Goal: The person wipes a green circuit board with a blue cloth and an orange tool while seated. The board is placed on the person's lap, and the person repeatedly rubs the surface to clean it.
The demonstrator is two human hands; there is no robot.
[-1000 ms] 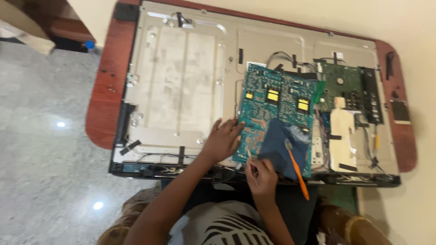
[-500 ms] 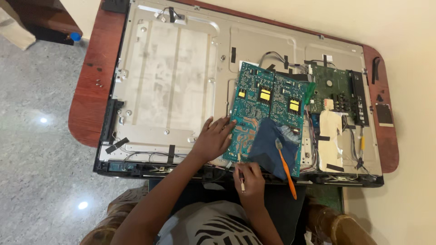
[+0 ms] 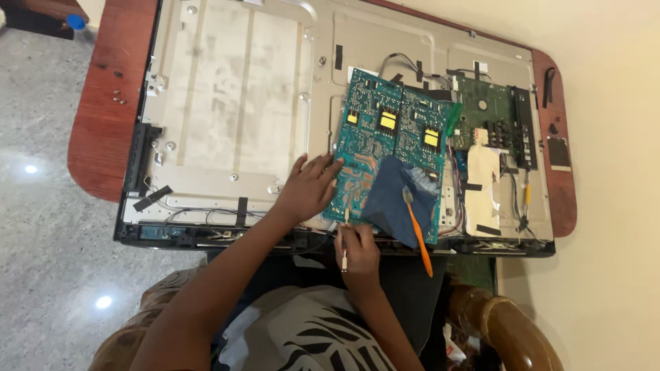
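While the left hand [image 3: 307, 189] lies flat, fingers spread, on the lower left edge of the teal circuit board [image 3: 392, 148] at frame centre, the right hand [image 3: 357, 249] just below pinches a thin pale tool [image 3: 344, 237] against that board, beside a dark blue cloth [image 3: 392, 203] and orange toothbrush [image 3: 417, 230].

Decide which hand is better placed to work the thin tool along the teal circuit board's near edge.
Right. The right hand already grips the thin pale tool, its tip at the teal circuit board's near edge. The left hand lies flat, apparently steadying that board.
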